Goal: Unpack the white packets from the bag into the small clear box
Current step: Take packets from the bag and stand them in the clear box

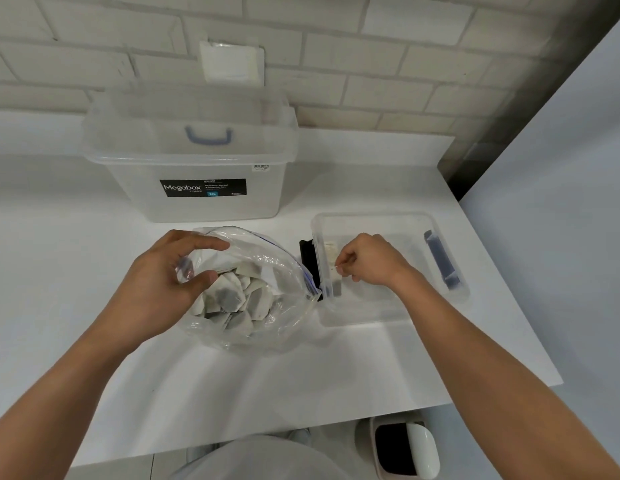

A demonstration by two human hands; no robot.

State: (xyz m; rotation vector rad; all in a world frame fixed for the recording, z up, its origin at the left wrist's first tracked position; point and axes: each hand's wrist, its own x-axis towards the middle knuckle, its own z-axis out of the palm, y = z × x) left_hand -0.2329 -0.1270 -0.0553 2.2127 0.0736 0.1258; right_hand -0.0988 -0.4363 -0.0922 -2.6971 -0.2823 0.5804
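On the white desk (pixel 301 393), the left hand (pixel 170 271) grips the open rim of the bag (pixel 287 268), which is full of white packets (pixel 232 296). Just beside it, toward the desk's right edge, the right hand (pixel 370 261) pinches a single packet (pixel 336 287) inside the small clear box (pixel 370 315), against its left wall. A large clear box (pixel 190 168) stands near the back edge.

The only lettering I can read is on the large clear storage box (pixel 190 161) at the far left of the counter (pixel 94 271). Its black label (pixel 203 187) says "Megabox" in white with "STORAGE" beneath, and a small blue patch (pixel 212 194) reads "12L". The label's finer lines are too small to read, as is the barcode sticker (pixel 261 167) on the rim.
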